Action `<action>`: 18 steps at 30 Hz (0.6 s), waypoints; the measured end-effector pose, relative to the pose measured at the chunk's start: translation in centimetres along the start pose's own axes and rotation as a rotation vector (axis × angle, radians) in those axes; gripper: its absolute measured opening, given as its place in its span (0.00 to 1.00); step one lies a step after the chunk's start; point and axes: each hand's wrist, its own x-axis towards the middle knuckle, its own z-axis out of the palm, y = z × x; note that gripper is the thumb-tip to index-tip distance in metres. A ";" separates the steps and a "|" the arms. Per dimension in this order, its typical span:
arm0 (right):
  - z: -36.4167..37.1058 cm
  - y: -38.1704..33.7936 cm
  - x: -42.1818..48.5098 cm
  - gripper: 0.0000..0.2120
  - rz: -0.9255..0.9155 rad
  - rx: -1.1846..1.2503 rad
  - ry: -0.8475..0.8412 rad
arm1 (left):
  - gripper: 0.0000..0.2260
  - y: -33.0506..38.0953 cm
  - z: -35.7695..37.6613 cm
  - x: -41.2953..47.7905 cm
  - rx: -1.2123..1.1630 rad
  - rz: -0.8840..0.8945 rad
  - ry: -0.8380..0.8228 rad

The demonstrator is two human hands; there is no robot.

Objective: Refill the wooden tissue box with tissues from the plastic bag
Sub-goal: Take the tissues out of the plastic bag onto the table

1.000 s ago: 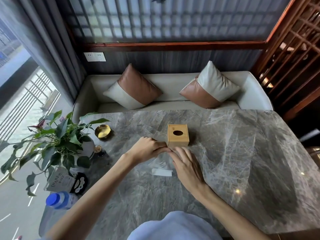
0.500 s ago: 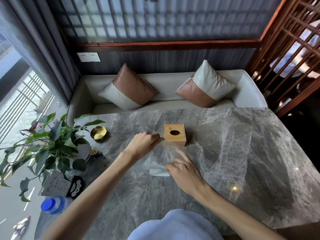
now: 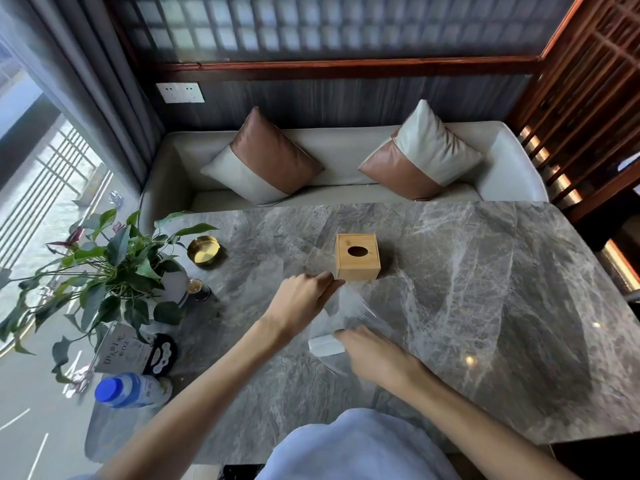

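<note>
A small wooden tissue box (image 3: 357, 260) with an oval hole on top stands on the grey marble table (image 3: 485, 289). Just in front of it lies a clear plastic bag (image 3: 349, 313), thin and hard to see, with a white strip (image 3: 325, 347) at its near end. My left hand (image 3: 304, 301) pinches the bag's far edge next to the box's front left corner. My right hand (image 3: 372, 355) grips the bag's near end beside the white strip. I cannot make out tissues inside the bag.
A potted plant (image 3: 114, 268), a brass ashtray (image 3: 204, 252), a small glass (image 3: 198, 289), a card stand (image 3: 119, 353) and a blue-capped water bottle (image 3: 128, 389) crowd the table's left side. A cream sofa with two cushions (image 3: 339, 164) runs behind the table.
My right hand has pulled back toward me from the box, drawing the bag's near end with it. My left hand stays near the box corner.
</note>
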 end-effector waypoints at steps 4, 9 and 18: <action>3.9 -0.6 6.3 0.15 0.095 -0.166 -0.085 | 0.18 0.8 0.5 -0.8 -0.024 0.015 -0.018; 7.9 1.1 11.0 0.17 0.194 -0.384 -0.090 | 0.19 0.5 0.4 -0.8 -0.044 0.029 -0.019; 10.4 2.4 12.9 0.21 0.084 -0.520 -0.199 | 0.19 -0.2 -0.4 -0.9 -0.085 0.052 -0.007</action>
